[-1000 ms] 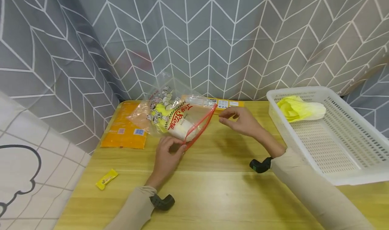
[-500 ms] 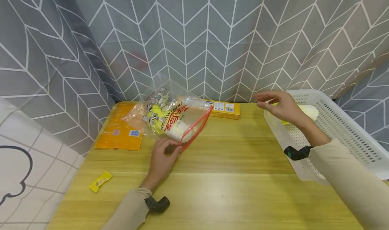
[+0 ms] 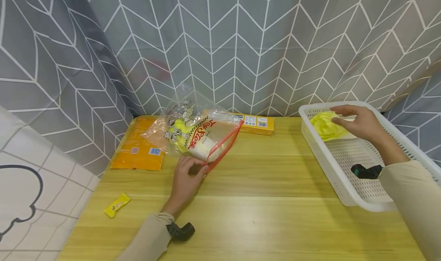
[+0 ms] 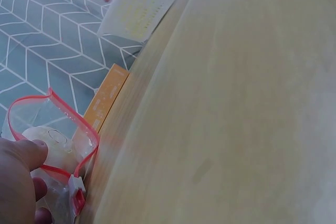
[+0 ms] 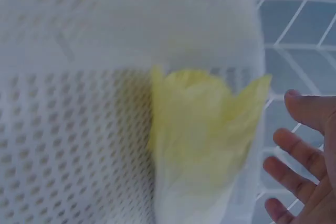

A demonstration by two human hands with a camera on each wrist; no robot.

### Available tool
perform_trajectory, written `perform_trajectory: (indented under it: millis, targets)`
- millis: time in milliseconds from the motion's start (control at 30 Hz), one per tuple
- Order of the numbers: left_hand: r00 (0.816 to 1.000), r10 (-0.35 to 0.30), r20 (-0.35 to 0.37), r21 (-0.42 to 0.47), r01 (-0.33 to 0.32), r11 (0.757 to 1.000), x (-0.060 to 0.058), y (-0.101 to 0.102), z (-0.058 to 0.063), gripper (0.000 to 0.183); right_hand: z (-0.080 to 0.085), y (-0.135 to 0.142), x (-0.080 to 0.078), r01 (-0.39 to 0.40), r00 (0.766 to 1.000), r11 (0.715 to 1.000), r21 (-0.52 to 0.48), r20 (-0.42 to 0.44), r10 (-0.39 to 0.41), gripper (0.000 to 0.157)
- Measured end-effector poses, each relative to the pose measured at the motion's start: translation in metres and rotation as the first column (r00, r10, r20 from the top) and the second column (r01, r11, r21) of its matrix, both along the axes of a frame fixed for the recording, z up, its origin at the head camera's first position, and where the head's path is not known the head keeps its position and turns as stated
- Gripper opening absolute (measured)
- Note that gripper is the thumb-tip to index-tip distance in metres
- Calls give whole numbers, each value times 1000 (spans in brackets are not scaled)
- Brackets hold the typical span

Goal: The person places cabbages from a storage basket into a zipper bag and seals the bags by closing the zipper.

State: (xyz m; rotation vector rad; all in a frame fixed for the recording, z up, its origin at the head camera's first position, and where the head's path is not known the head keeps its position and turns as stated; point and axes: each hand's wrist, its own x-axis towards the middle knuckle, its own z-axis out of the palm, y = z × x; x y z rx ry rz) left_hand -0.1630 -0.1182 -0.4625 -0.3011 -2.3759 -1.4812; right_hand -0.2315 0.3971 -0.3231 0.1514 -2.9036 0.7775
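Observation:
A clear zip bag (image 3: 203,129) with cartoon print and a red zip edge lies on the table, its mouth gaping. Inside it is a yellow and white leafy vegetable (image 3: 204,148), like a napa cabbage. My left hand (image 3: 186,180) pinches the near corner of the bag's red edge between thumb and fingers; the white slider (image 4: 76,184) shows just below in the left wrist view. My right hand (image 3: 361,123) hovers over the white basket (image 3: 339,188), fingers spread, beside a second yellow-white cabbage (image 5: 197,140). Nothing is between the right fingers.
An orange packet (image 3: 138,146) lies left of the bag, partly under it. An orange box (image 3: 256,124) sits behind the bag near the curtain (image 3: 220,54). A small yellow wrapped sweet (image 3: 117,205) lies at the table's left edge.
My right hand has moved away from the bag, right to the basket and over the cabbage there. My left hand keeps its pinch on the bag's edge.

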Motion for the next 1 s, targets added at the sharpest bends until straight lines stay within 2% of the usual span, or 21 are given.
perform_trajectory:
  millis: [100,200,367,700,833,1000]
  targets:
    - [1000,-3,10,3,3,1000,-1,0,0,11,-5,14,-1,19,999,998,61,48,-22,55]
    - [1000,-3,8,-2,3,1000,-1,1,-1,10,-12,27,0,15,999,997,80,51,-19,53]
    - [1000,2,4,-6,-2,1000,0,2,-1,10,-22,45,0,-28,997,999,45,71,25,52]
    - [1000,1,1,-5,-1,1000,0,-1,-2,10,-34,60,-2,-87,992,996,30,96,84,69]
    - [1000,-6,-13,-1,6,1000,0,-1,-4,9,-39,62,-3,-69,996,996,64,64,65,66]
    - [1000,-2,-16,-9,2,1000,-1,-1,-4,9,-40,60,-5,3,997,989,151,75,-15,63]
